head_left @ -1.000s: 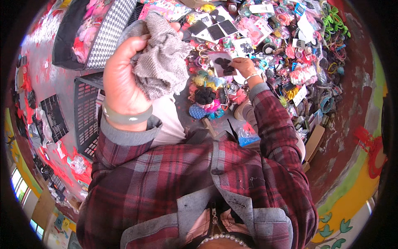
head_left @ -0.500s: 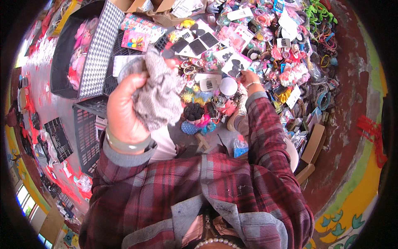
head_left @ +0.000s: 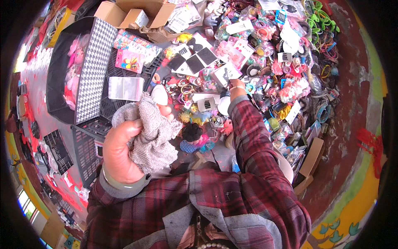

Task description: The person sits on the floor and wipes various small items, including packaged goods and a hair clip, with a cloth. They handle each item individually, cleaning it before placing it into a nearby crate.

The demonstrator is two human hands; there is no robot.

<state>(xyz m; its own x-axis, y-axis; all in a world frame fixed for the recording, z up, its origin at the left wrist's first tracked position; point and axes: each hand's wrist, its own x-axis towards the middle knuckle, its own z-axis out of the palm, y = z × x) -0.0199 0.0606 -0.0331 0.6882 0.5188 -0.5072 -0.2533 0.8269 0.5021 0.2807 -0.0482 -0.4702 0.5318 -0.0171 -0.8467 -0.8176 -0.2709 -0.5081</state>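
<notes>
My left hand [head_left: 120, 153] is closed around a bunched grey knitted cloth [head_left: 154, 143], held up at the left. Its fingertips show past the cloth's upper edge. My right hand [head_left: 237, 86] reaches forward and pinches the near edge of a white card [head_left: 226, 74] with a dark piece on it. The fingertips are small and partly hidden. Below that hand lies a white round thing [head_left: 223, 106], partly behind the sleeve. Another white round piece [head_left: 159, 95] shows just beyond the cloth. A black ruffled hair tie [head_left: 192, 132] lies between my arms.
A large pile of hair accessories [head_left: 286, 79] spreads ahead and right. At left, a black crate [head_left: 85, 153] stands by a houndstooth-sided bin [head_left: 92, 70] of pink items. A clear packet [head_left: 125, 88] lies on black crating. Cardboard boxes stand far back [head_left: 147, 10] and right [head_left: 313, 159].
The view has shifted, so the pile sits lower in the picture. The card at my right hand has tilted and moved a little off the pile. My left hand still holds the cloth.
</notes>
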